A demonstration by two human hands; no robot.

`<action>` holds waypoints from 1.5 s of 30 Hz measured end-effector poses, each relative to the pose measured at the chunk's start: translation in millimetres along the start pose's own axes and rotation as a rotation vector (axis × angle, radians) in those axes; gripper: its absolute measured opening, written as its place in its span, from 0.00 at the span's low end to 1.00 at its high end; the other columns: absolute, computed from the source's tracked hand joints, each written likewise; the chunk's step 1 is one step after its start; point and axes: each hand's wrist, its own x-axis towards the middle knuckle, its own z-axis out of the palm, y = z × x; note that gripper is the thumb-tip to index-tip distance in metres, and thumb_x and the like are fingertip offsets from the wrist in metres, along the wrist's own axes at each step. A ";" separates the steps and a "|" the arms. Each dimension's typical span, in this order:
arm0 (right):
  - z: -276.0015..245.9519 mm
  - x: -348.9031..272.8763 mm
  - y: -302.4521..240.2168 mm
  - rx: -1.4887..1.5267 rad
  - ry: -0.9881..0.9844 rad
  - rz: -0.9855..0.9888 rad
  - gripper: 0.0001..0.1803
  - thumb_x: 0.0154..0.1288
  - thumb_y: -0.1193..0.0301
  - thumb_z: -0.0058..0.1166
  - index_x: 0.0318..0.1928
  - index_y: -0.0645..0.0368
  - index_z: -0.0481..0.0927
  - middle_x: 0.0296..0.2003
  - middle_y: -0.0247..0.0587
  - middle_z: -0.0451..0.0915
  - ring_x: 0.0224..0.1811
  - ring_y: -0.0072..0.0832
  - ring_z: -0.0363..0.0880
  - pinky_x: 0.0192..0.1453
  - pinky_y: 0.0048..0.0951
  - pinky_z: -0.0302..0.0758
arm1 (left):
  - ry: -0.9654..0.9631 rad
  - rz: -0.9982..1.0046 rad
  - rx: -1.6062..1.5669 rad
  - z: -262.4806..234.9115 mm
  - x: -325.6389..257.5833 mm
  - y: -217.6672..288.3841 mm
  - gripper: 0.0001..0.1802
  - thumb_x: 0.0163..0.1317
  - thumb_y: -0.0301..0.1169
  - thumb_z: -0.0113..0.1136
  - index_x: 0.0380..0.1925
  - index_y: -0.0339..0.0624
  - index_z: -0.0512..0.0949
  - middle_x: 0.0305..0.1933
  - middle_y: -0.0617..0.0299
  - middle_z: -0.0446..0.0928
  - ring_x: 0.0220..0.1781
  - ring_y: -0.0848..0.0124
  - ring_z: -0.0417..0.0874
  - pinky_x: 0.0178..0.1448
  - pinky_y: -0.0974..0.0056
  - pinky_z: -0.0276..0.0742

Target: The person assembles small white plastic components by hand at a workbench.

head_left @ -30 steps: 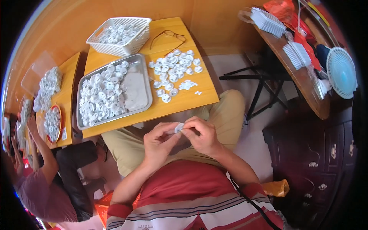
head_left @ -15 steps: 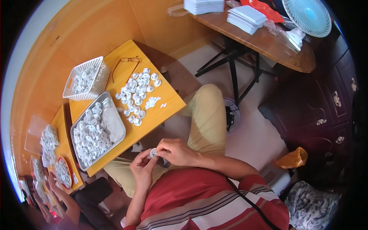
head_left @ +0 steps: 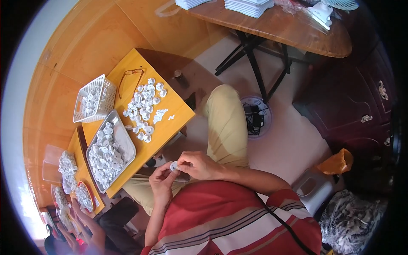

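Observation:
Above my lap, a small white round plastic part [head_left: 173,166] sits between the thumb and fingers of my left hand [head_left: 161,182]. My right hand [head_left: 199,166] is closed in a pinch against the part's right edge; whether a tiny piece is between those fingertips is hidden. Many similar white round parts [head_left: 146,101] lie loose on the yellow wooden table [head_left: 173,127], beside a small heap of tiny white pieces [head_left: 160,115]. More round parts fill a metal tray [head_left: 128,144] and a white plastic basket [head_left: 107,98].
Eyeglasses [head_left: 121,85] lie near the table's far edge. At lower left, another person's hands [head_left: 87,223] are beside a red-rimmed bowl [head_left: 91,199] of white parts. A brown folding table [head_left: 289,36] stands at the back, a dark cabinet [head_left: 340,106] at right, a round tub [head_left: 265,117] on the floor.
The whole view has shifted, with the far table higher and the fan partly cut off. My hands keep nearly the same hold on the white round part. The other person's hands have moved.

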 end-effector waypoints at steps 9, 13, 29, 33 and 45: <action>-6.2 -1.7 2.8 -0.025 0.013 -0.002 0.05 0.67 0.76 0.64 0.39 0.64 0.81 0.35 0.46 0.82 0.36 0.39 0.84 0.38 0.36 0.78 | -0.045 0.008 0.032 1.5 7.3 -0.4 0.16 0.66 0.15 0.65 0.53 0.33 0.81 0.48 0.55 0.86 0.46 0.69 0.88 0.55 0.64 0.86; -7.5 -1.7 -0.6 -0.024 0.015 0.028 0.04 0.67 0.77 0.64 0.38 0.63 0.81 0.35 0.45 0.82 0.35 0.36 0.84 0.38 0.34 0.78 | -0.013 -0.012 -0.020 6.0 10.9 2.8 0.16 0.66 0.14 0.65 0.53 0.31 0.82 0.49 0.57 0.87 0.47 0.72 0.87 0.55 0.67 0.85; -35.4 -14.0 14.7 -0.109 0.096 0.201 0.04 0.65 0.78 0.65 0.35 0.64 0.82 0.32 0.42 0.82 0.32 0.31 0.83 0.36 0.29 0.78 | 0.217 0.330 0.582 -64.5 181.1 125.6 0.14 0.67 0.24 0.67 0.51 0.28 0.84 0.40 0.57 0.88 0.39 0.76 0.86 0.45 0.70 0.82; -40.5 -19.7 23.6 -0.116 0.132 0.277 0.05 0.65 0.77 0.65 0.35 0.64 0.82 0.32 0.44 0.83 0.33 0.34 0.84 0.38 0.31 0.79 | 0.263 0.431 0.827 -75.6 235.9 141.7 0.14 0.68 0.29 0.69 0.47 0.28 0.86 0.33 0.55 0.88 0.36 0.75 0.86 0.41 0.67 0.81; -36.2 -28.0 33.2 -0.180 0.112 0.446 0.04 0.65 0.76 0.66 0.37 0.63 0.84 0.33 0.44 0.84 0.35 0.33 0.85 0.42 0.32 0.80 | 0.063 0.491 1.047 -89.7 265.5 128.9 0.12 0.61 0.24 0.66 0.45 0.34 0.87 0.38 0.45 0.87 0.37 0.59 0.91 0.43 0.60 0.85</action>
